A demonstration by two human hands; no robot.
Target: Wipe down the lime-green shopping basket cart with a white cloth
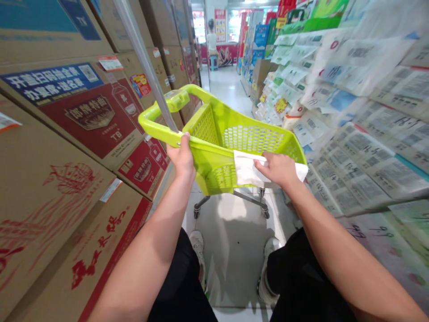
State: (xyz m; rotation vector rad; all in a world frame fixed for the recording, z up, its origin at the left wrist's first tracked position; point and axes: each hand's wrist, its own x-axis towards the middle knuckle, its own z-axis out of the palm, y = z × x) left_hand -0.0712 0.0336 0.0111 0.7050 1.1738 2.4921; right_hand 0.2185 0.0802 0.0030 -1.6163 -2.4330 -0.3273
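Observation:
A lime-green plastic shopping cart (214, 157) stands side-on in front of me on grey legs with casters. My left hand (182, 157) is closed around its near rim, just beside the handle (157, 127), thumb on top. Farther right along the same rim, my right hand (276, 169) grips a white cloth (246, 167), which is draped over the edge and hangs down the outer side. The fingers of both hands are partly hidden behind the rim or the cloth. No goods show in the visible part of the basket.
Stacked cardboard cartons (90, 112) line the left, with a metal pole (144, 53) slanting past them. Packaged paper goods (362, 152) are piled on the right. Beyond the cart, the tiled aisle (231, 85) leads to a person (212, 42) by a blue stool (213, 61).

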